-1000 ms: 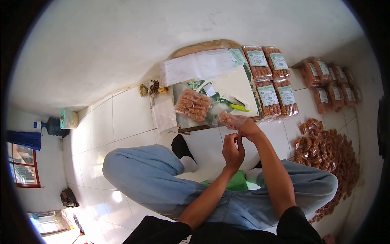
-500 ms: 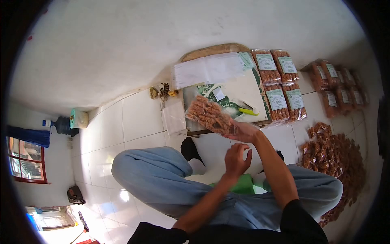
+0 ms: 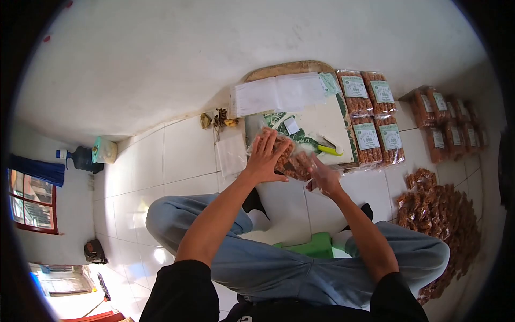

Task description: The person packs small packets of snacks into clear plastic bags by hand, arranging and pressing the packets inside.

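Observation:
A clear plastic bag of brown crunchy snacks (image 3: 287,158) lies tilted at the near edge of the low board, between my two hands. My left hand (image 3: 263,162) rests over the bag's left part with its fingers stretched out and spread. At the bag's right end, my right hand (image 3: 324,178) has its fingers around the loose plastic; its grip is partly hidden. Just beyond the bag are a small white card (image 3: 291,125) and a yellow-green cutter (image 3: 328,151) on the low board (image 3: 322,121).
Flat clear bags (image 3: 276,95) and green labels (image 3: 329,84) lie at the board's back. Several labelled snack packs (image 3: 367,135) stand right of it, with more packs (image 3: 439,137) beyond. Loose small snack bags (image 3: 440,214) are heaped at right. A green stool (image 3: 311,246) sits between my legs.
My left hand has moved up and forward from near my right wrist onto the bag. The bag has come down slightly, and my right hand has shifted a little at its end.

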A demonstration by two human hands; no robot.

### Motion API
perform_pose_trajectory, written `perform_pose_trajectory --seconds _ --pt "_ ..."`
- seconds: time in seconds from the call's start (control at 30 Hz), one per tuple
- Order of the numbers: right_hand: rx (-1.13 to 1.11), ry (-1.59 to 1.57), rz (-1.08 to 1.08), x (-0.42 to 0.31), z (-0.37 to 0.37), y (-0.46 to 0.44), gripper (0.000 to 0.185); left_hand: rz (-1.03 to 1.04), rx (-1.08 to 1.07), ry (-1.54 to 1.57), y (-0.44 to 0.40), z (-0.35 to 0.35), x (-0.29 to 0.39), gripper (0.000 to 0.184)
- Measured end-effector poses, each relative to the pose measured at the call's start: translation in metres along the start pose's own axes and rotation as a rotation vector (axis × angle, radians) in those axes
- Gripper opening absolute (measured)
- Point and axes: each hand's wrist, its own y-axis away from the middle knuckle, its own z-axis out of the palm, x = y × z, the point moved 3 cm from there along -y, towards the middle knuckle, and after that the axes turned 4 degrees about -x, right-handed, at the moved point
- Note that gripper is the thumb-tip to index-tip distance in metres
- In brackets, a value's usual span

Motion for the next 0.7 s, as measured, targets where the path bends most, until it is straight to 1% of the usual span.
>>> perform_pose_trajectory --seconds 0.03,0.07,0.13,0.17,0.2,0.23,0.27,0.33,0.37,0.4,0.43,0.47,0.53,0.57,0.63,0.67,0.7 --pt "-0.077 -0.274 0.043 0.003 -0.003 -0.002 0.054 0.001 0.006 0.005 -0.001 0.003 -0.001 0.125" --pt "-0.073 -0.269 0.043 0.006 -0.008 -0.001 0.054 0.008 0.004 0.001 -0.002 0.007 -0.003 0.126" --pt "-0.117 0.601 -0.542 -0.005 -0.009 0.01 0.051 0.016 0.005 0.001 -0.003 0.011 -0.003 0.127" --pt "-0.116 0.606 -0.539 -0.004 -0.012 0.008 0.051 0.028 0.054 0.017 -0.003 0.012 -0.003 0.126" --pt "-0.048 0.878 -0.704 -0.012 -0.009 0.012 0.051 0.039 0.102 0.032 -0.003 0.01 -0.001 0.125" --pt "0.024 1.148 -0.866 -0.018 -0.004 0.016 0.051 0.038 0.102 0.036 -0.003 0.009 -0.001 0.125" --pt "0.022 1.151 -0.865 -0.024 -0.004 0.016 0.051 0.035 0.097 0.051 -0.003 0.008 -0.001 0.123" --pt "-0.04 1.233 -0.464 -0.022 -0.008 0.007 0.054 0.031 0.091 0.069 -0.003 0.009 -0.002 0.122" --pt "-0.04 1.233 -0.461 -0.022 -0.006 0.004 0.054 0.035 0.126 0.06 -0.003 0.009 -0.002 0.122" --pt "0.01 1.243 -0.504 -0.019 -0.004 -0.001 0.056 0.038 0.159 0.052 -0.002 0.009 -0.002 0.122" --pt "0.061 1.254 -0.548 -0.018 -0.004 -0.006 0.057 0.037 0.157 0.054 -0.002 0.009 -0.002 0.122" --pt "0.058 1.254 -0.543 -0.016 -0.005 -0.01 0.057 0.036 0.172 0.075 -0.002 0.01 -0.001 0.122" --pt "-0.014 1.056 -0.423 -0.014 -0.011 -0.019 0.057 0.03 0.187 0.097 -0.002 0.009 0.001 0.122" --pt "-0.017 1.056 -0.42 -0.013 -0.014 -0.021 0.057 0.028 0.177 0.098 -0.003 0.008 0.001 0.122" --pt "-0.123 0.931 -0.43 -0.019 -0.008 -0.022 0.049 0.024 0.166 0.098 -0.004 0.008 0.0 0.123" --pt "-0.125 0.93 -0.43 -0.024 -0.008 -0.022 0.049 0.025 0.15 0.094 -0.005 0.008 -0.001 0.123" --pt "-0.15 0.787 -0.166 -0.036 0.0 -0.016 0.048 0.025 0.134 0.09 -0.005 0.009 -0.001 0.124"
